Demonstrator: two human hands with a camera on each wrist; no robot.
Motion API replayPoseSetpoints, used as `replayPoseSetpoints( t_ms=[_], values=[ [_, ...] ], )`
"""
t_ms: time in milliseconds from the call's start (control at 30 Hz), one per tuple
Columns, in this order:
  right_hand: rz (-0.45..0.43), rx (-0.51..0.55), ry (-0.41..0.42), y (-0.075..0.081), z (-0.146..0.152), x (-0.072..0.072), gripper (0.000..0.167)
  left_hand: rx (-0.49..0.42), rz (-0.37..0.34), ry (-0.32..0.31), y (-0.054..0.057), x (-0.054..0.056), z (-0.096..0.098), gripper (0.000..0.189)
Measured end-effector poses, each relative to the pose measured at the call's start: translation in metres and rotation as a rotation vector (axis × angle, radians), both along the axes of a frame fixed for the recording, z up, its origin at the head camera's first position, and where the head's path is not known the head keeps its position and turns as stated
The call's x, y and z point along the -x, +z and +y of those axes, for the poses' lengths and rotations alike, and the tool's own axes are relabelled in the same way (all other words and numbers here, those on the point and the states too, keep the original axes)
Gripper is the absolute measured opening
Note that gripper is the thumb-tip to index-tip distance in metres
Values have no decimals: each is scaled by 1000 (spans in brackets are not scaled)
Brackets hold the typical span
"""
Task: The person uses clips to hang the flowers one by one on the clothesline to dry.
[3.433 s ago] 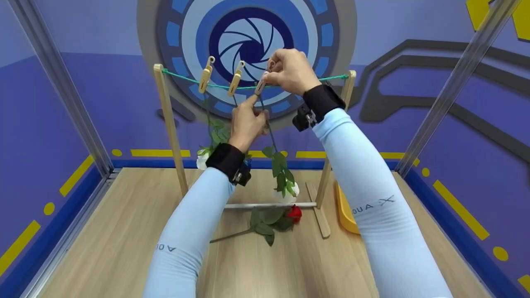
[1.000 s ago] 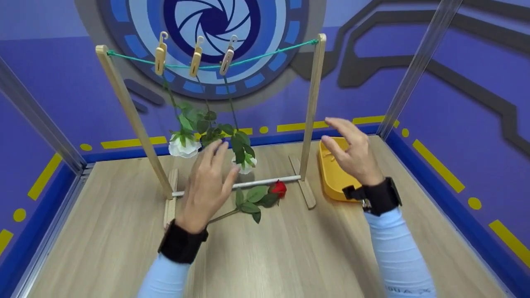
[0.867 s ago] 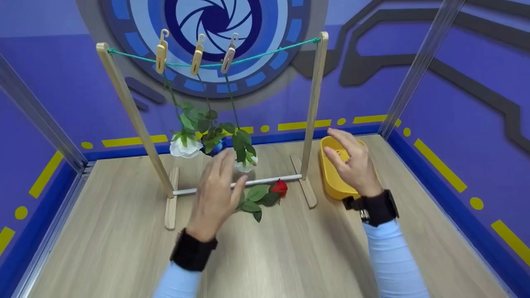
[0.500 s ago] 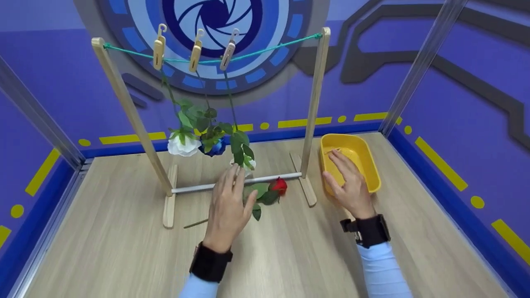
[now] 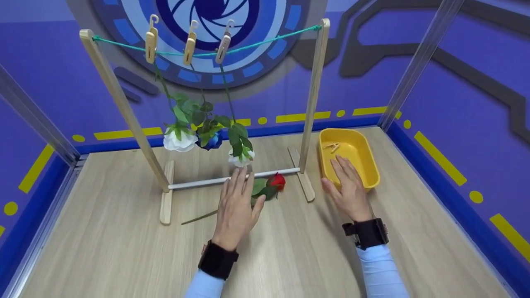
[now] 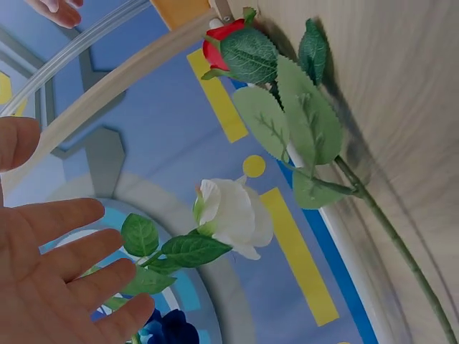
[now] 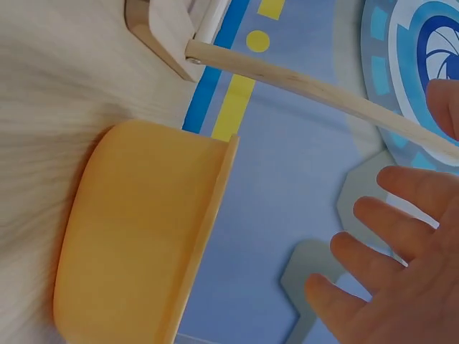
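My left hand (image 5: pixel 237 209), fingers straight and holding nothing, hovers above an artificial red rose (image 5: pixel 276 181) on the table and hides part of its stem and leaves. The left wrist view shows the whole rose head and its leaves clear of the palm. My right hand (image 5: pixel 350 192), also with straight fingers and nothing in it, is over the near left rim of a yellow tray (image 5: pixel 374 176). Inside the tray lies a clothespin (image 5: pixel 333 147). Two white roses (image 5: pixel 180 140) and a blue rose (image 5: pixel 210 140) hang head down from clothespins (image 5: pixel 189 49) on a green string.
A wooden frame (image 5: pixel 314 95) with two posts carries the string (image 5: pixel 273 42). A pale crossbar (image 5: pixel 198 183) joins its feet (image 5: pixel 166 211) low down, just behind the red rose. Blue printed walls and metal corner posts (image 5: pixel 428 60) enclose the table.
Both hands have come down from the third clothespin, which now holds a white rose on the string. The left hand moved right over the red rose; the right hand came down to the tray.
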State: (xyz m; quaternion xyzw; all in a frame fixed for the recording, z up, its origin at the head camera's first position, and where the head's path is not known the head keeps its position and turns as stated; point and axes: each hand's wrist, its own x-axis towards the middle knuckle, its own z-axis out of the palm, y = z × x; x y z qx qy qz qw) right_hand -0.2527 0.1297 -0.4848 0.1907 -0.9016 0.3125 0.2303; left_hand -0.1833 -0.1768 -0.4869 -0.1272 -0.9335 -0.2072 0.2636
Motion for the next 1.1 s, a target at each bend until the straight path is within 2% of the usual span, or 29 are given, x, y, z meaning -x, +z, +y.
replayPoseSetpoints(
  t_ms=[200,633,767,867,967,1100],
  values=[
    [17,-4,0,-3,0,8,58,20,-32,-8,-5,4,4,63],
    [-85,-17,-58,-3,18,26,56,96,-121,-69,-8,6,39,64],
    [-138,-30,-51,6,28,40,55,105,-119,-90,-8,9,52,63],
    [-210,-69,-61,18,37,53,55,120,-107,-101,-7,11,59,61],
    [-266,-132,-69,29,45,66,56,131,-99,-107,-5,13,64,59],
    [-288,-240,-53,42,53,85,56,157,-86,-112,-4,18,70,58]
  ],
)
